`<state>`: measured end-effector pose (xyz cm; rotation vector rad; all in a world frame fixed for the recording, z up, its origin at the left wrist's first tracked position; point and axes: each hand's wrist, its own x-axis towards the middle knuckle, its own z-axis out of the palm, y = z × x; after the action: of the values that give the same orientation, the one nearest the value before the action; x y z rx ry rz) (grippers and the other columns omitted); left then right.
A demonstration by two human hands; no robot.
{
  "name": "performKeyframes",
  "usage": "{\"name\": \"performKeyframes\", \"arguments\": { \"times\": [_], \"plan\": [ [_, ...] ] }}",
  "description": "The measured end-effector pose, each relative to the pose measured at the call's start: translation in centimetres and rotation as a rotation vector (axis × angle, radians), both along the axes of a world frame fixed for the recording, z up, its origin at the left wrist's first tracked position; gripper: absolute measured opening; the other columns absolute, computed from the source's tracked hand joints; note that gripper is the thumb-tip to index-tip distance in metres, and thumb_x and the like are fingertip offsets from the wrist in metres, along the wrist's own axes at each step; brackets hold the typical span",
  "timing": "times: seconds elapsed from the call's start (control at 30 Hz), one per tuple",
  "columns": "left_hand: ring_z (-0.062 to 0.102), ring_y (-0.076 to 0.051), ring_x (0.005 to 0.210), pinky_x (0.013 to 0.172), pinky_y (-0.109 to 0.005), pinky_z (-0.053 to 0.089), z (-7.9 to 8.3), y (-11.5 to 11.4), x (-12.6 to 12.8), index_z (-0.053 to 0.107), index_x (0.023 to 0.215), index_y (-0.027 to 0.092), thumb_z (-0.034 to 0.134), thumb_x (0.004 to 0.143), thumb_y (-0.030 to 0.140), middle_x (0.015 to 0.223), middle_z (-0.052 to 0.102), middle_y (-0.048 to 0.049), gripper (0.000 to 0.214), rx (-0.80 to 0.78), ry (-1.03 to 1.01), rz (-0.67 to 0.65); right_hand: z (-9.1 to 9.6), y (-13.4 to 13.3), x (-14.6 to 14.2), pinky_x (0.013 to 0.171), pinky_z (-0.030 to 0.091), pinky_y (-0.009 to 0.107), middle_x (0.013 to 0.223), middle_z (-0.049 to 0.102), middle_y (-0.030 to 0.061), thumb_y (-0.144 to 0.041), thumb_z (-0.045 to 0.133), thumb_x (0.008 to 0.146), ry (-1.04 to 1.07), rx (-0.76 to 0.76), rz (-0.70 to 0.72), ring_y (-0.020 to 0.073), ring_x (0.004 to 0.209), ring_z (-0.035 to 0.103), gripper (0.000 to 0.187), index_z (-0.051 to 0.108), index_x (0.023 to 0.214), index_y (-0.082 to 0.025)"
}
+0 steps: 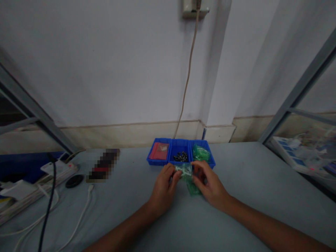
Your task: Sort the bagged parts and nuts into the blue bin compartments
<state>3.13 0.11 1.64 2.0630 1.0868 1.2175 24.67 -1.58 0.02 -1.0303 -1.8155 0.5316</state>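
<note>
Both of my hands rest on the grey table just in front of three small blue bins. My left hand and my right hand have their fingers closed on a green see-through plastic bag held between them. The bag seems to hold small pale parts. Behind them, the left blue bin holds a red packet, the middle bin holds small black parts, and the right bin holds more green bags.
A power strip with black and white cables lies at the left, beside a round black object and a blurred dark item. A beige cable hangs down the wall. A metal frame and cluttered shelf stand at the right.
</note>
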Motion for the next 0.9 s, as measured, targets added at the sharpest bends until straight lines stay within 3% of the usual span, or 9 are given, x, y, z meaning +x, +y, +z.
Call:
{"name": "performKeyframes", "arguments": {
  "times": [0.1, 0.17, 0.23, 0.3, 0.4, 0.53, 0.7, 0.83, 0.9],
  "plan": [
    [0.052, -0.018, 0.079, 0.073, -0.029, 0.041, 0.1, 0.1, 0.1, 0.052, 0.076, 0.020, 0.052, 0.109, 0.035, 0.081, 0.053, -0.0008, 0.035, -0.031, -0.006, -0.036, 0.0, 0.0, 0.1, 0.071, 0.052, 0.033, 0.119, 0.058, 0.0088, -0.025, 0.064, 0.102, -0.051, 0.099, 0.028, 0.0210, 0.084, 0.059, 0.052, 0.051, 0.152, -0.033],
    [0.052, -0.018, 0.078, 0.073, -0.029, 0.040, 0.2, 0.0, 0.0, 0.052, 0.075, 0.020, 0.051, 0.109, 0.036, 0.080, 0.053, -0.0007, 0.038, -0.042, 0.008, -0.064, 0.2, 0.0, 0.1, 0.073, 0.052, 0.033, 0.118, 0.058, 0.0090, -0.026, 0.065, 0.103, -0.059, 0.113, 0.046, 0.0224, 0.091, 0.060, 0.043, 0.058, 0.145, -0.031],
    [0.052, -0.018, 0.077, 0.073, -0.030, 0.040, 0.1, -0.1, -0.2, 0.054, 0.075, 0.020, 0.045, 0.111, 0.038, 0.078, 0.054, -0.0009, 0.042, -0.057, 0.014, -0.067, 0.5, 0.0, 0.2, 0.074, 0.050, 0.033, 0.104, 0.060, 0.0063, -0.029, 0.063, 0.105, -0.049, 0.091, 0.057, 0.0219, 0.089, 0.060, 0.018, 0.069, 0.121, -0.026],
    [0.053, -0.018, 0.076, 0.072, -0.030, 0.041, -0.1, -0.2, -0.2, 0.057, 0.080, 0.020, 0.040, 0.113, 0.038, 0.078, 0.056, -0.0009, 0.042, -0.086, 0.003, -0.038, 0.6, 0.1, 0.2, 0.072, 0.047, 0.032, 0.085, 0.056, 0.0022, -0.033, 0.058, 0.108, -0.030, 0.063, 0.031, 0.0200, 0.080, 0.058, 0.021, 0.067, 0.093, -0.022],
    [0.057, -0.018, 0.081, 0.075, -0.030, 0.046, -0.6, -0.2, -0.2, 0.063, 0.110, 0.021, 0.048, 0.110, 0.031, 0.092, 0.061, -0.0023, 0.018, -0.083, -0.023, -0.007, 0.5, 0.5, 0.2, 0.067, 0.042, 0.030, 0.076, 0.050, -0.0008, -0.039, 0.052, 0.111, 0.007, 0.033, -0.038, 0.0179, 0.072, 0.053, 0.037, 0.056, 0.078, -0.022],
    [0.060, -0.020, 0.100, 0.082, -0.032, 0.051, -1.1, 0.0, -0.1, 0.055, 0.146, 0.033, 0.066, 0.101, 0.026, 0.131, 0.056, -0.0086, 0.047, 0.042, 0.042, -0.078, 0.3, 0.7, 0.1, 0.067, 0.043, 0.028, 0.076, 0.052, -0.0009, -0.043, 0.051, 0.111, 0.024, -0.014, -0.006, 0.0169, 0.072, 0.053, 0.040, 0.056, 0.078, -0.022],
    [0.058, -0.021, 0.093, 0.083, -0.033, 0.048, -0.9, 0.1, -0.4, 0.070, 0.097, 0.021, 0.062, 0.105, 0.038, 0.098, 0.063, -0.0054, 0.020, 0.024, 0.083, -0.073, 0.5, 0.5, 0.1, 0.070, 0.044, 0.030, 0.074, 0.056, 0.0000, -0.041, 0.048, 0.112, 0.014, -0.040, 0.064, 0.0173, 0.073, 0.057, 0.043, 0.062, 0.077, -0.021],
    [0.051, -0.017, 0.071, 0.067, -0.027, 0.040, -0.8, 0.2, -0.2, 0.057, 0.078, 0.020, 0.052, 0.108, 0.043, 0.075, 0.055, 0.0007, 0.038, -0.144, 0.011, 0.002, 0.5, 0.2, 0.0, 0.072, 0.049, 0.030, 0.091, 0.062, 0.0025, -0.032, 0.054, 0.109, 0.065, -0.038, -0.022, 0.0186, 0.077, 0.059, 0.018, 0.066, 0.118, -0.023],
    [0.051, -0.016, 0.069, 0.065, -0.026, 0.039, -0.7, 0.3, -0.1, 0.058, 0.080, 0.019, 0.051, 0.108, 0.047, 0.074, 0.056, 0.0011, 0.039, -0.210, -0.042, -0.016, 0.4, 0.1, 0.0, 0.070, 0.051, 0.031, 0.103, 0.061, 0.0051, -0.026, 0.060, 0.104, 0.020, 0.015, -0.015, 0.0187, 0.077, 0.058, 0.033, 0.061, 0.137, -0.027]
  ]
}}
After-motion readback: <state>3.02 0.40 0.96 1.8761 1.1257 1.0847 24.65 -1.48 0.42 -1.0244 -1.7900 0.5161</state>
